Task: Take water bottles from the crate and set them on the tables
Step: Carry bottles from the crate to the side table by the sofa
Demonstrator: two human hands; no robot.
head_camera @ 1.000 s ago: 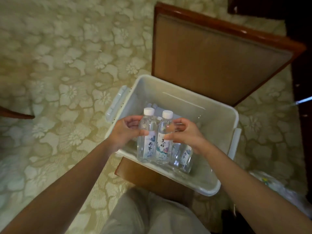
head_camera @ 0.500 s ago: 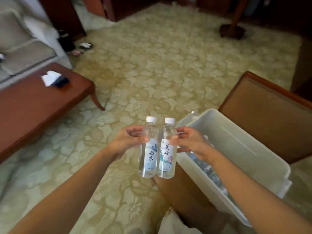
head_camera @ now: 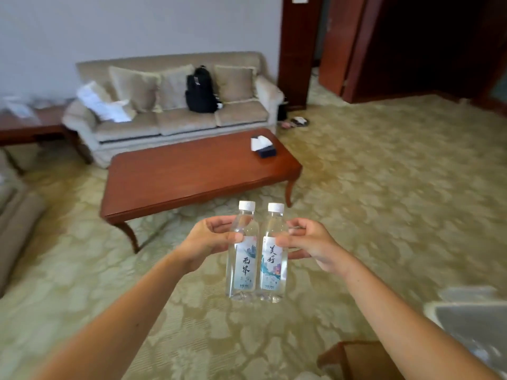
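In the head view you hold two clear bottles of water upright and side by side in front of you, in the air above the patterned carpet (head_camera: 384, 187). Your left hand (head_camera: 208, 239) grips the left bottle (head_camera: 242, 259) at its shoulder, with the thumb on the near side just above the label and the fingers curled behind. Your right hand (head_camera: 310, 242) grips the right bottle (head_camera: 273, 259) at the same height, thumb tip on the upper edge of its label. The hands are apart, each clamped on its own bottle. The bottles stand so close that I cannot tell whether their sides touch. Both have white screw caps.

The left bottle's pale label has two black brush characters that seem to read 无界, above a blue skyline drawing. The right bottle's label reads 美好 in the same brush hand, over a coloured cityscape. The fine print at the foot of both labels is too small to read.

A corner of the grey crate (head_camera: 472, 322) shows at the lower right, well apart from the bottles. Ahead of the bottles is a low wooden coffee table (head_camera: 192, 171) with a tissue box (head_camera: 263, 146) near its far right corner. Behind it a beige sofa (head_camera: 175, 122) holds a black backpack (head_camera: 200, 91). A second wooden side table (head_camera: 33, 124) stands at the far left, blurred.
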